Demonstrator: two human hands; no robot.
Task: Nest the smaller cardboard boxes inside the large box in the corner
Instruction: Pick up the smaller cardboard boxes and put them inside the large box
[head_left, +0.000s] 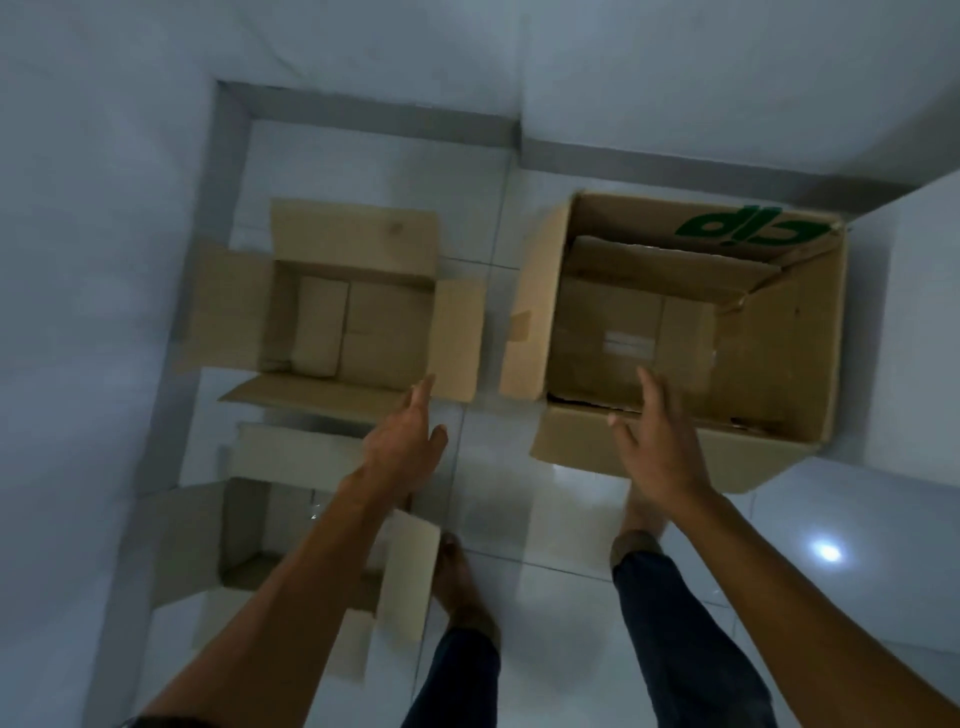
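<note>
A large brown cardboard box with green lettering stands open at the right, against the wall corner. Left of it sits a smaller open box with its flaps spread out. A third open box, paler, lies near me at the lower left, partly hidden by my left forearm. My left hand hovers open just below the smaller box's near right flap. My right hand is open, fingers spread, over the large box's near edge. Both hands hold nothing.
White glossy floor tiles run between the boxes, with a light glare at the lower right. White walls close in on the left, back and right. My bare feet and dark trouser legs stand on the tiles below the boxes.
</note>
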